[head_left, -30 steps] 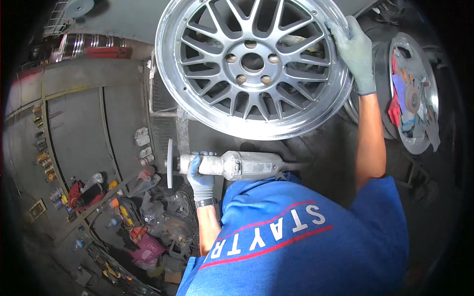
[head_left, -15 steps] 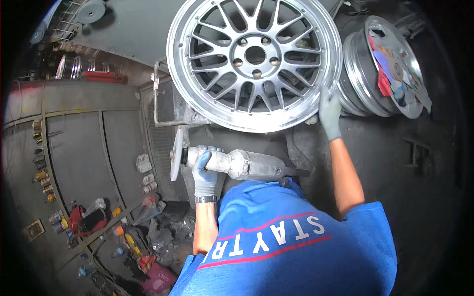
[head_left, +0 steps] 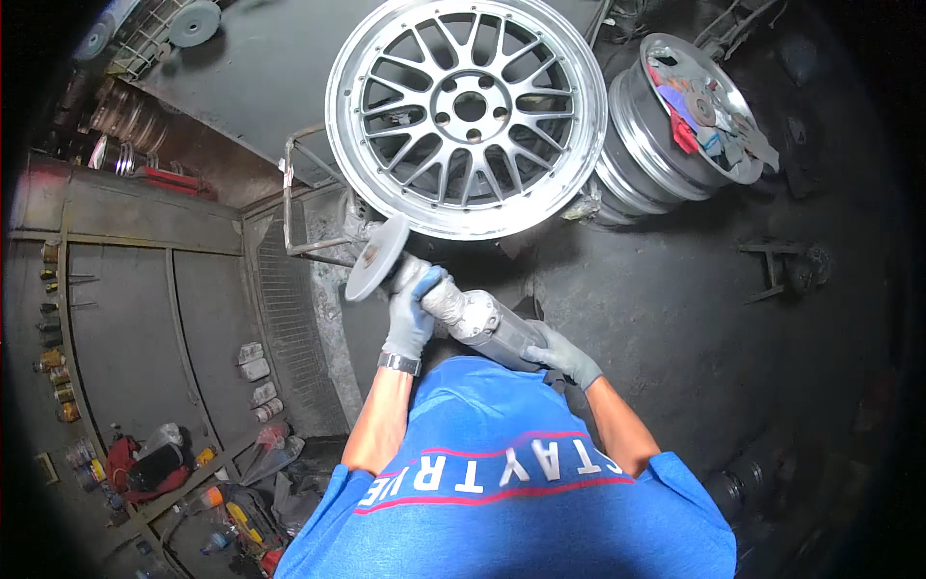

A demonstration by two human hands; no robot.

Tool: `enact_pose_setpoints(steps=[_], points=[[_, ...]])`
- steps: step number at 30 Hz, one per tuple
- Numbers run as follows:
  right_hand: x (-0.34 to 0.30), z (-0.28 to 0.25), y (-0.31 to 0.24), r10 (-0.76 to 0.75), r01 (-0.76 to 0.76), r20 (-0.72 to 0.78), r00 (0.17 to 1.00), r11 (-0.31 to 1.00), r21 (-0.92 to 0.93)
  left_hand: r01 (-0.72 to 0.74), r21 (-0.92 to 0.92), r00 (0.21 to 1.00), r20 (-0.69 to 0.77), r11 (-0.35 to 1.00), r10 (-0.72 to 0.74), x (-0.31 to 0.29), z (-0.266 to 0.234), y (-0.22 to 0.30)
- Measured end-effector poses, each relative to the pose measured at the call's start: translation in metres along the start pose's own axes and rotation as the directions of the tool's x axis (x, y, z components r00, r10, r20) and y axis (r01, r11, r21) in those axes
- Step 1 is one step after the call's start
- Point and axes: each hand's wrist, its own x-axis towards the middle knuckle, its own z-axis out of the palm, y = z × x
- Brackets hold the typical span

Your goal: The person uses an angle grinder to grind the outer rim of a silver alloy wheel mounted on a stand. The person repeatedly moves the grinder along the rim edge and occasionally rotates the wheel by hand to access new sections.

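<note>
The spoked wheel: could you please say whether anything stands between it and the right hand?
Nothing visible does: dark floor shows between the right hand, on the tool, and the spoked wheel; the disc sits off to the left.

The wheel (head_left: 469,87) blocks ahead; rightward floor (head_left: 666,304) lies open.

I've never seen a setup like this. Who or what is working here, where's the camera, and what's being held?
There's no robot, just a person. The camera sits on their head, looking down; its fisheye lens bends straight edges. The gloved left hand grips the neck of a grey tool with a round disc on its end; the gloved right hand touches its rear. Ahead is a spoked wheel; whether the disc touches it is hard to tell. Coloured scraps lie on another wheel to the right.
</note>
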Motion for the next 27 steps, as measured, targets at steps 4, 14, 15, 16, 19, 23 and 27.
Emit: enact_pose_setpoints(steps=[4,14,15,16,19,23,27], points=[[-0.032,-0.022,-0.005,0.105,-0.101,-0.066,0.992,0.993,0.057,0.137,-0.066,0.964,-0.221,0.988,-0.149,0.016,0.06,-0.018],[-0.124,-0.141,-0.001,0.147,-0.128,-0.08,0.986,0.97,0.207,0.305,-0.154,0.913,-0.232,0.94,-0.334,0.056,0.171,-0.124],[-0.128,-0.152,-0.001,0.147,-0.125,-0.086,0.985,0.968,0.219,0.292,-0.12,0.909,-0.273,0.949,-0.315,0.061,0.187,-0.132],[-0.135,-0.164,-0.002,0.147,-0.123,-0.091,0.985,0.965,0.231,0.316,-0.149,0.903,-0.256,0.937,-0.345,0.062,0.197,-0.137],[-0.147,-0.185,-0.021,0.195,-0.162,-0.128,0.972,0.96,0.23,0.338,-0.22,0.911,-0.169,0.915,-0.377,0.071,0.211,-0.156],[-0.157,-0.198,-0.049,0.206,-0.17,-0.206,0.957,0.969,0.181,0.31,-0.25,0.939,-0.071,0.917,-0.337,0.08,0.233,-0.164],[-0.162,-0.19,-0.063,0.231,-0.173,-0.296,0.927,0.962,0.209,0.356,-0.314,0.931,0.039,0.88,-0.363,0.087,0.247,-0.167]])
